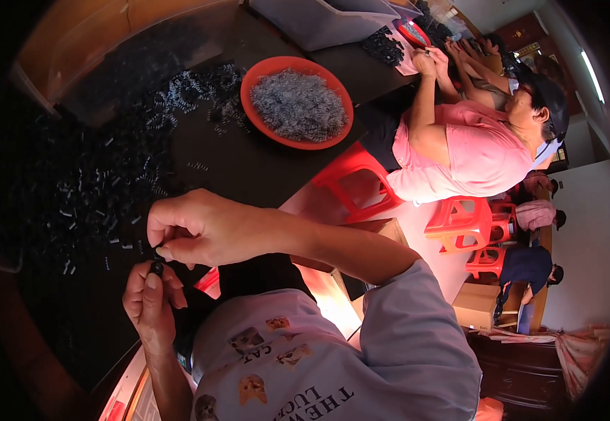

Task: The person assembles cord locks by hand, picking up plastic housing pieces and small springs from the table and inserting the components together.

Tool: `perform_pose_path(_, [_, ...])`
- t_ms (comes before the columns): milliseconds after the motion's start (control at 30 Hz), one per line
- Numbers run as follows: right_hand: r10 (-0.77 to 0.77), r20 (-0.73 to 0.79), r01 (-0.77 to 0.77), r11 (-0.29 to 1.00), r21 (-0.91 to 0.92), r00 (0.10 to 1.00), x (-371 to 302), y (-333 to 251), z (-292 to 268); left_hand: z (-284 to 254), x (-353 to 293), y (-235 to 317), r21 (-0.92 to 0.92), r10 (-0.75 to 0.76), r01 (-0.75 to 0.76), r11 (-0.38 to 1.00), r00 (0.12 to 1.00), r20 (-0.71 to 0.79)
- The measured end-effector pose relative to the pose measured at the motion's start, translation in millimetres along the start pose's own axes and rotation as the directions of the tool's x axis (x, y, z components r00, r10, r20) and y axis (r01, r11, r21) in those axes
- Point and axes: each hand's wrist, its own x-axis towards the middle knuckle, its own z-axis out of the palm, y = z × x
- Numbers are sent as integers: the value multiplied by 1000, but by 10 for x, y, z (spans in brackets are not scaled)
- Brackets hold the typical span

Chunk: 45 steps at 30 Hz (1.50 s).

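Between the thumb and fingers of my left hand [152,298] is a small black cylindrical part [156,268], held upright. Just above it, my right hand [203,226] is closed in a pinch, its fingertips almost at the top of the part. Whatever those fingers grip is too small and dark to make out. Beyond my hands, a heap of small black parts [73,189] covers the dark table [210,165]. Small metal coil springs [196,166] lie loose among and beside them. Many more springs fill a round red bowl [350,116] farther back.
A clear plastic bin [136,70] stands at the far left, and a grey bin [319,24] at the back. On the right, a person in a pink shirt [484,151] works at the same table. Red plastic stools [361,182] and a cardboard box [474,305] stand on the floor.
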Motion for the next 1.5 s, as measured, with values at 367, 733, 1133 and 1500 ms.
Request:
perform_pose_path(367, [12, 40, -15, 995, 96, 999, -14, 36, 61, -5, -43, 62, -66, -109, 111, 992, 994, 29])
perform_pose_path(733, [308, 102, -323, 920, 223, 946, 55, -99, 78, -76, -22, 96, 11, -120, 119, 993, 985, 127])
perform_pose_path(1133, [326, 153, -352, 916, 195, 933, 116, -98, 24, -137, 18, 150, -1, -115, 117, 993, 972, 203])
perform_pose_path(1500, [333, 223, -353, 934, 55, 916, 109, -99, -6, -96, 25, 172, 59, -165, 157, 986, 974, 156])
